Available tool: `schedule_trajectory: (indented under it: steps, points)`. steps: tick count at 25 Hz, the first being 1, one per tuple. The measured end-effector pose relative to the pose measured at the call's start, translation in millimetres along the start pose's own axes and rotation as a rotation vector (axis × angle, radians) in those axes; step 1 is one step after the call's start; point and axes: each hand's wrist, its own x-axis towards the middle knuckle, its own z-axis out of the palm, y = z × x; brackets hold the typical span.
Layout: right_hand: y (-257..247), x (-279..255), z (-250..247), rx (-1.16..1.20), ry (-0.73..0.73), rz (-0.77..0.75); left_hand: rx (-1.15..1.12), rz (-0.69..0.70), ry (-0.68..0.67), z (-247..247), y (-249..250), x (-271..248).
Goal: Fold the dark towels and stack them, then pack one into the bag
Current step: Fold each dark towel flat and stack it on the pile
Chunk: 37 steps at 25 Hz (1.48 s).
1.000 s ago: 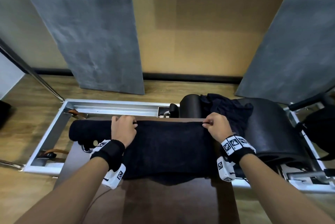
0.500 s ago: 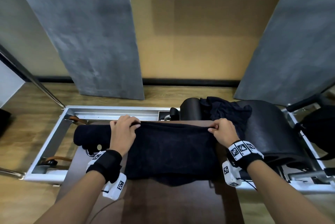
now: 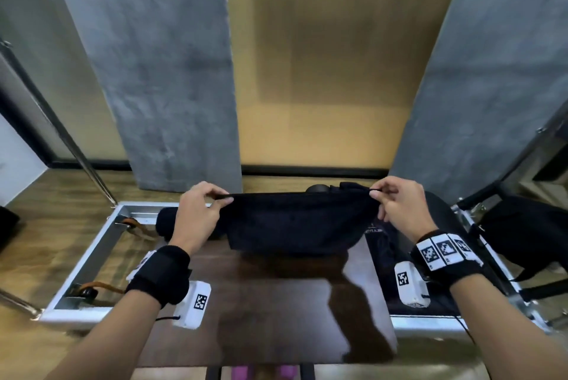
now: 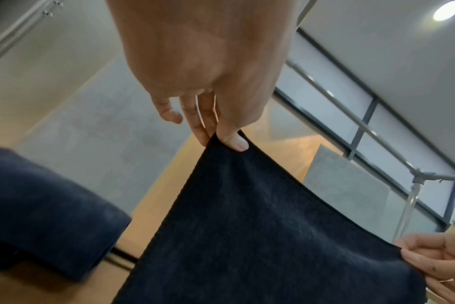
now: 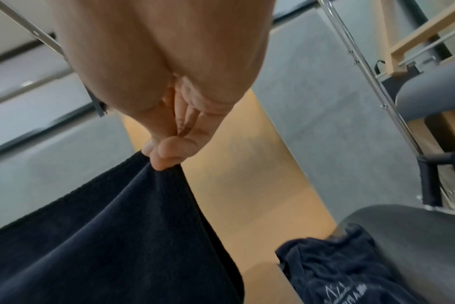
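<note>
A bare stretch of glossy dark wooden table (image 3: 276, 318) is seen nearest, its near edge free for a fold to be laid down. Above the middle of the table, a dark towel (image 3: 295, 223) is held in the air, stretched between two corners so that it hangs flat and its edges can be matched. The left corner is pinched between thumb and fingertips of the left hand (image 3: 196, 213), the other fingers loosely curled; the right corner is pinched the same way by the right hand (image 3: 396, 210). Each grip is thus closed tightly on cloth only at the tips, which seems meant to keep the top hem taut and level.

At the far left corner of the table, a folded dark towel (image 3: 167, 221) is lying, apparently the start of the stack. Beyond the right edge, a crumpled dark cloth with pale print (image 5: 351, 273) rests against a grey padded seat (image 5: 416, 236), probably waiting its turn. Whether a black shape (image 3: 528, 235) farther right is the bag cannot be told.
</note>
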Motion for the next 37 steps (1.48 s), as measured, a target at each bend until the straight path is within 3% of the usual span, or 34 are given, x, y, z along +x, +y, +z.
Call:
schedule_trajectory:
  steps: [5, 10, 13, 15, 19, 23, 30, 33, 37]
  points:
    - [-53, -23, -34, 0.096, -0.038, -0.014, 0.065, 0.016, 0.07, -45, 48, -6]
    - [-97, -42, -58, 0.188, 0.16, -0.112, -0.454, -0.138, 0.047, -70, 88, -10]
    - [-113, -48, -61, 0.138, 0.153, -0.12, -0.572, -0.135, 0.085, -81, 97, -11]
    - [-115, -50, -63, 0.158, 0.155, -0.081, -0.535, -0.122, 0.09, -86, 95, -13]
    - [-110, -52, -64, 0.234, 0.086, 0.013, -0.432, -0.148, 0.054, -89, 82, -15]
    - [-102, -50, -49, 0.34, 0.002, 0.094, -0.578, -0.255, -0.053, -80, 77, -18]
    - [-94, -32, -34, 0.418, 0.131, -0.03, -0.731, -0.07, 0.073, -58, 76, -8]
    - [-72, -51, -30, 0.385, 0.147, -0.048, -0.702, -0.083, 0.059, -51, 62, -28]
    - [-16, -107, -6, 0.376, 0.068, 0.068, -0.574, -0.232, 0.04, -28, 21, -91]
